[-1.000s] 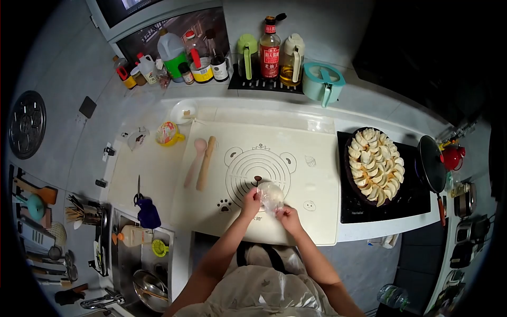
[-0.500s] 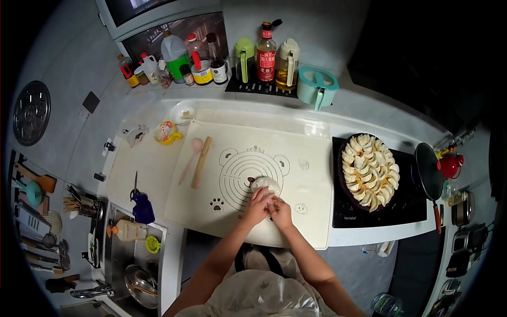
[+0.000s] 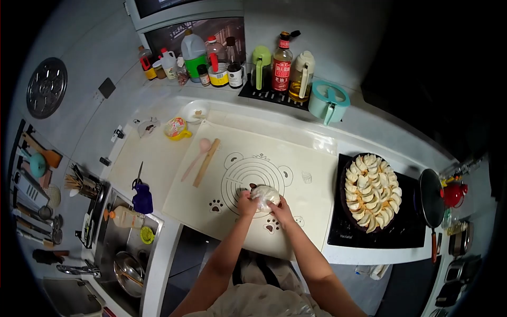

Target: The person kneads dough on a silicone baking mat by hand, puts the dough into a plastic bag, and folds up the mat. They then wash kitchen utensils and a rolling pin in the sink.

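Observation:
A round white lump of dough in clear plastic wrap (image 3: 265, 197) is held just above the lower middle of the bear-printed mat (image 3: 311, 158). My left hand (image 3: 247, 204) grips its left side, and my right hand (image 3: 282, 210) grips its lower right side. The fingers of both hands are closed on the wrapped dough. A wooden rolling pin (image 3: 206, 162) and a pink spoon (image 3: 196, 159) lie side by side on the upper left of the mat.
Right of the mat, a round pan of dumplings (image 3: 372, 193) rests on a black cooktop (image 3: 348, 239), beside a frying pan (image 3: 431, 198). Bottles and a teal container (image 3: 328, 100) line the back. A sink (image 3: 127, 248) and purple-handled scissors (image 3: 141, 198) are at left.
The view has shifted and tilted. My hands were close together below the dough half a second ago; now they are apart, one on each side of it.

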